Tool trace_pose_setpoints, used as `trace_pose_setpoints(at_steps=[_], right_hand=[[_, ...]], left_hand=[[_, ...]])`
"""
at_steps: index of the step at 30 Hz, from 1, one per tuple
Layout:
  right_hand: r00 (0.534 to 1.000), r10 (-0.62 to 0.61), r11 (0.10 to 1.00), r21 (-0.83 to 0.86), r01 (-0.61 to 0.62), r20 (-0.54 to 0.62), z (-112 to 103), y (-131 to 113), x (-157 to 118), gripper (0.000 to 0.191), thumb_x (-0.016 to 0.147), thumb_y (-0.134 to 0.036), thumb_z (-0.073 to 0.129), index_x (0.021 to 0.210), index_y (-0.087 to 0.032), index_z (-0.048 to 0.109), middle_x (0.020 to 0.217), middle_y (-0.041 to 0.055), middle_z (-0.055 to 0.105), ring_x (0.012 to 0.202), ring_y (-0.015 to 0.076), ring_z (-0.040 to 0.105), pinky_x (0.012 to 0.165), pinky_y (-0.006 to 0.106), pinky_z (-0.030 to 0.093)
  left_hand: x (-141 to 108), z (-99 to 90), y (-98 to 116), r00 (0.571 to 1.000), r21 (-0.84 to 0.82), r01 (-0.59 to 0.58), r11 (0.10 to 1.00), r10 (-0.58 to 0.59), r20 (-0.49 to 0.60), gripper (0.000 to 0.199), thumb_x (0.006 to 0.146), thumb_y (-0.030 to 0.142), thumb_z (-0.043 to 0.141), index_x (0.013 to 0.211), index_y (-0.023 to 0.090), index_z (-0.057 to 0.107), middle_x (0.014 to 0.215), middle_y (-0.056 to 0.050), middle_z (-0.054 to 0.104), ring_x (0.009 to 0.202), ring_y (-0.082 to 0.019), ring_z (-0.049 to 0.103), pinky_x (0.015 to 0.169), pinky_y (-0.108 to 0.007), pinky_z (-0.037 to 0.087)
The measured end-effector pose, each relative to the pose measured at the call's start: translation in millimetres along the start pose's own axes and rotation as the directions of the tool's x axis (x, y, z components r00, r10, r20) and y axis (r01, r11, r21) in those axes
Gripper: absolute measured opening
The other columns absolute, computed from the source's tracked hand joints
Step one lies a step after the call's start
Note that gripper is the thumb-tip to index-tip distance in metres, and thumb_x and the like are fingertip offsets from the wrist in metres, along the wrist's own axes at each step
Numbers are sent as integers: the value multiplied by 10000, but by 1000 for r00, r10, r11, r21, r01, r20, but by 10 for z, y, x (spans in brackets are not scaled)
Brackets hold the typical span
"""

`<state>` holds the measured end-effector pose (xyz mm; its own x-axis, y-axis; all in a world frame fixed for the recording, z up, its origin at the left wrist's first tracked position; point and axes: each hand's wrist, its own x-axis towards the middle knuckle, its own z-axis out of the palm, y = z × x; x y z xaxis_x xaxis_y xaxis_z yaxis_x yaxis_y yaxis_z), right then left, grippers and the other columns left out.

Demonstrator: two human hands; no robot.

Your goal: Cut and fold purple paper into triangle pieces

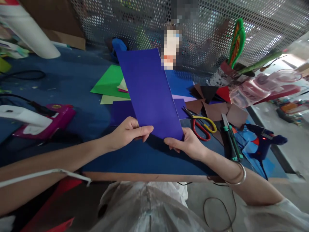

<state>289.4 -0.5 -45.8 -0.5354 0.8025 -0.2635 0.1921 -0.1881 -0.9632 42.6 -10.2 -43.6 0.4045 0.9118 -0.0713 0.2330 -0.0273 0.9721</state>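
A stiff purple sheet (152, 93), long and rectangular, is held up at a tilt over the table in front of me. My left hand (134, 130) pinches its lower left corner, thumb on the face. At the lower right corner, my right hand (187, 143) grips it the same way, with a bracelet on that wrist. Behind the sheet lie another purple piece (122, 111), a green sheet (109, 82) and a blue sheet (181, 82), partly covered. Red-and-yellow-handled scissors (204, 127) rest just beyond my right hand.
On the right are a green cutter (232, 141), a dark blue glue gun (263, 141), brown scraps (214, 112) and a clear pink bottle (253, 91). A magenta device (58, 119) sits at left. Perforated metal mesh (116, 19) stands behind the blue tabletop (72, 74).
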Motion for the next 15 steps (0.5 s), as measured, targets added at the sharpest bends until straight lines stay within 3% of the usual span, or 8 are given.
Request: trace_pose_setpoints(at_steps=[5, 15], right_hand=[[998, -56, 997, 48, 55, 13, -6, 14, -1, 397, 720, -446, 908, 667, -174, 623, 560, -27, 616, 444, 60, 457, 431, 211, 338], [997, -79, 997, -7, 79, 7, 7, 3, 2, 411, 722, -474, 898, 664, -176, 621, 556, -20, 615, 450, 65, 471, 438, 219, 348]], left_hand=[[47, -17, -29, 1000, -18, 12, 1000, -12, -24, 532, 889, 498, 678, 464, 180, 640, 415, 1, 470, 441, -82, 372, 481, -263, 262], [40, -13, 23, 1000, -61, -3, 998, 3, -7, 542, 830, 573, 744, 463, 182, 670, 417, -3, 491, 433, -79, 371, 448, -263, 241]])
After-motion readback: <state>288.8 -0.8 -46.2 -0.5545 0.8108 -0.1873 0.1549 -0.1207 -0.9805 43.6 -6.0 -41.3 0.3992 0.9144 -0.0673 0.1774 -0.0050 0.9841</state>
